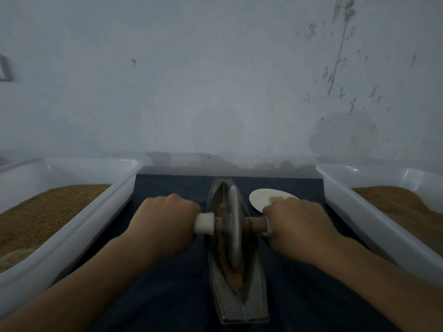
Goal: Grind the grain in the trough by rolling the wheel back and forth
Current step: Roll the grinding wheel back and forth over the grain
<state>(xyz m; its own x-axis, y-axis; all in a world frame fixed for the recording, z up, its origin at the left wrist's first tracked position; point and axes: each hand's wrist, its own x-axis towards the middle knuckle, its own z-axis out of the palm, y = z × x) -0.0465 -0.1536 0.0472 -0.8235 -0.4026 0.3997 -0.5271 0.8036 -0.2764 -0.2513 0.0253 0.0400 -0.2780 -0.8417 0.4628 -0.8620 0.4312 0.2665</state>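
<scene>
head view shows a boat-shaped grey metal trough (237, 305) lying lengthwise on the dark blue cloth (172, 295) that covers the counter, with brown grain (233, 279) strewn along its groove. a pale disc wheel (233, 226) stands upright in the groove, about midway. the left hand (165, 221) and right hand (294, 226) each curl tight round one end of its axle (257, 224). the left tub (96, 231) and right tub (359, 219), both white, hold grain. a small white dish (261, 198) lies just right of the trough. a stained pale wall (215, 92) rises behind.
</scene>
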